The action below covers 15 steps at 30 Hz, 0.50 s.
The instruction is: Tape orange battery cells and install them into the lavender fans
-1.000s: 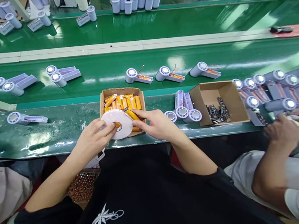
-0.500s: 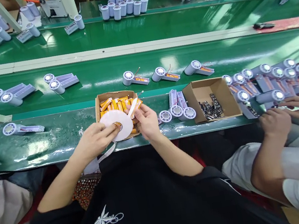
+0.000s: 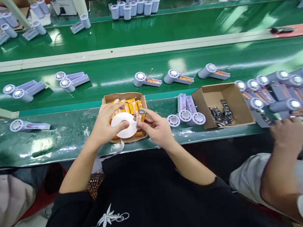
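My left hand (image 3: pixel 106 124) is closed on a white roll of tape (image 3: pixel 120 122), with the thumb on the roll's middle and the fingers stretched over its far side. A loose white strip (image 3: pixel 119 148) hangs from the roll over the table's front edge. Beside the roll, my right hand (image 3: pixel 157 128) pinches an orange-wrapped battery (image 3: pixel 142 115) upright by its end, with white tape against its left side. Both hands are above a small cardboard box (image 3: pixel 136 138) holding several orange batteries (image 3: pixel 131 105) with thin wires.
Right of my hands lie three lavender handheld fan bodies (image 3: pixel 184 115) and a cardboard box (image 3: pixel 241 107) of small dark metallic parts. More fan bodies (image 3: pixel 182 74) sit on the green belt (image 3: pixel 111 83). A co-worker's hands (image 3: pixel 289 130) work at far right; others sit opposite.
The view has shifted, so everything appears further right. My left hand has moved from fingers at the roll's hole to a grip over it. The battery in my right hand has turned upright.
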Available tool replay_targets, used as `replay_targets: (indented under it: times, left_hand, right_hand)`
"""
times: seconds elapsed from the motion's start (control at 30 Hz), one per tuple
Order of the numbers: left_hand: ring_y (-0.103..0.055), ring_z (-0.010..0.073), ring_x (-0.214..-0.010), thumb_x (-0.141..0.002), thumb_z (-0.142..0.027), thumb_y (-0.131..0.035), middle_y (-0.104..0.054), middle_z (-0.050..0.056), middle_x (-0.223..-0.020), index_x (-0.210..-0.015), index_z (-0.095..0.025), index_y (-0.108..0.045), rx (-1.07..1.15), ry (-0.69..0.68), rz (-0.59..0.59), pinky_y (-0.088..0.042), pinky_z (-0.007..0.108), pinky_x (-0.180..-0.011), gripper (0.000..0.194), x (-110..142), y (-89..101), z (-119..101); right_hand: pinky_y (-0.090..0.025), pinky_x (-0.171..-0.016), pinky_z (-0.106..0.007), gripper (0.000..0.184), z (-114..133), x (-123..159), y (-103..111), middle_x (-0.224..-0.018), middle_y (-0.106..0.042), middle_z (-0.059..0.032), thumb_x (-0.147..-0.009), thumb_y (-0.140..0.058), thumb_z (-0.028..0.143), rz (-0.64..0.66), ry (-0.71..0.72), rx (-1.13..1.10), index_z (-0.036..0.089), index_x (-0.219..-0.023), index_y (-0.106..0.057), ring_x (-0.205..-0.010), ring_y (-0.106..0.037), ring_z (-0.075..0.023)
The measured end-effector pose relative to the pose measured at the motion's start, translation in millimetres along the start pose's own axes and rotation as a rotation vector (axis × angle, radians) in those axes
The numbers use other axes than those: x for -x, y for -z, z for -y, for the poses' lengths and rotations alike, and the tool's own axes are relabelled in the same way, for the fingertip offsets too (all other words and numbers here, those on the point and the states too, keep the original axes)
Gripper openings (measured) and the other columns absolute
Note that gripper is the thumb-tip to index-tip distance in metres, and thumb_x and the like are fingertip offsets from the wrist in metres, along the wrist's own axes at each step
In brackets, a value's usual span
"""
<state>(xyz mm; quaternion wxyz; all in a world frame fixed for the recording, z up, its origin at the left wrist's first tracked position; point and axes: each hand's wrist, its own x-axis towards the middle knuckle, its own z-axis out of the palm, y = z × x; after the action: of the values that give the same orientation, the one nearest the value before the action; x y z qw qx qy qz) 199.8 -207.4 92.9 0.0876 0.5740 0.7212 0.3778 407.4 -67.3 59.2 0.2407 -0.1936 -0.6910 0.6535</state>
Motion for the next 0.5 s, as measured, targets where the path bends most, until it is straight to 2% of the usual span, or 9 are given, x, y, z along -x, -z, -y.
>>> replay_targets:
  times: [0.07, 0.13, 0.2, 0.27, 0.33, 0.37, 0.43, 0.5]
  left_hand:
    - [-0.063, 0.0303, -0.134, -0.103, -0.068, -0.070, -0.076, 0.010, -0.142, -0.139, -0.028, -0.080, 0.049, -0.037, -0.064, -0.049, 0.051, -0.123, 0.055, -8, -8.8, -11]
    - [-0.066, 0.0268, -0.123, -0.110, -0.062, -0.063, -0.080, 0.008, -0.130, -0.115, -0.029, -0.088, 0.103, -0.107, -0.078, -0.051, 0.050, -0.118, 0.042, -13, -17.6, -20]
    - [-0.066, 0.0254, -0.114, -0.112, -0.053, -0.062, -0.083, 0.007, -0.118, -0.098, -0.029, -0.089, 0.135, -0.210, -0.091, -0.052, 0.050, -0.114, 0.039, -15, -24.0, -28]
    - [-0.065, 0.0264, -0.115, -0.111, -0.045, -0.066, -0.085, 0.007, -0.113, -0.095, -0.031, -0.088, 0.144, -0.325, -0.050, -0.052, 0.052, -0.113, 0.031, -18, -28.1, -33]
    - [-0.067, 0.0268, -0.119, -0.110, -0.041, -0.068, -0.086, 0.006, -0.112, -0.096, -0.032, -0.089, 0.186, -0.395, 0.074, -0.052, 0.051, -0.114, 0.026, -26, -29.8, -31]
    - [-0.069, 0.0262, -0.119, -0.110, -0.042, -0.069, -0.086, 0.006, -0.114, -0.098, -0.032, -0.089, 0.233, -0.401, 0.155, -0.054, 0.050, -0.113, 0.025, -33, -29.1, -25]
    - [-0.074, 0.0247, -0.114, -0.109, -0.048, -0.070, -0.086, 0.007, -0.116, -0.105, -0.030, -0.089, 0.318, -0.318, 0.263, -0.058, 0.044, -0.108, 0.027, -53, -23.1, -1]
    - [-0.077, 0.0255, -0.110, -0.109, -0.052, -0.067, -0.086, 0.009, -0.116, -0.109, -0.024, -0.088, 0.235, -0.104, 0.188, -0.059, 0.042, -0.104, 0.035, -76, -10.0, 38]
  right_hand:
    - [-0.070, -0.111, -0.044, 0.061, -3, 4, -3, -0.145, -0.081, -0.0065, -0.096, -0.083, 0.058, 0.048, 0.026, 0.073, 0.028, -0.148, -0.074, -0.125, -0.083, -0.0311]
    - [-0.072, -0.106, -0.044, 0.054, -4, 3, -2, -0.141, -0.082, -0.0053, -0.097, -0.081, 0.052, 0.085, 0.038, 0.121, 0.030, -0.147, -0.075, -0.117, -0.085, -0.0299]
    - [-0.072, -0.103, -0.046, 0.050, -3, 1, 0, -0.132, -0.085, -0.0053, -0.098, -0.080, 0.044, 0.129, 0.031, 0.159, 0.029, -0.145, -0.075, -0.113, -0.086, -0.0301]
    - [-0.072, -0.097, -0.045, 0.036, -3, -1, 3, -0.117, -0.088, -0.0055, -0.097, -0.080, 0.038, 0.227, 0.003, 0.221, 0.027, -0.131, -0.081, -0.106, -0.087, -0.0301]
    - [-0.072, -0.086, -0.041, 0.020, -5, -3, 6, -0.097, -0.088, -0.0049, -0.095, -0.081, 0.037, 0.342, -0.031, 0.258, 0.024, -0.110, -0.085, -0.090, -0.086, -0.0283]
    - [-0.071, -0.083, -0.039, 0.020, -6, -3, 7, -0.089, -0.086, -0.0042, -0.095, -0.081, 0.039, 0.361, -0.044, 0.242, 0.023, -0.106, -0.084, -0.084, -0.085, -0.0272]
    - [-0.071, -0.084, -0.038, 0.033, -8, -4, 11, -0.085, -0.085, -0.0030, -0.095, -0.081, 0.046, 0.309, -0.071, 0.153, 0.022, -0.118, -0.083, -0.084, -0.085, -0.0264]
    - [-0.071, -0.091, -0.039, 0.055, -10, -4, 17, -0.092, -0.086, -0.0035, -0.095, -0.083, 0.054, 0.223, -0.106, 0.057, 0.023, -0.139, -0.075, -0.093, -0.086, -0.0265]
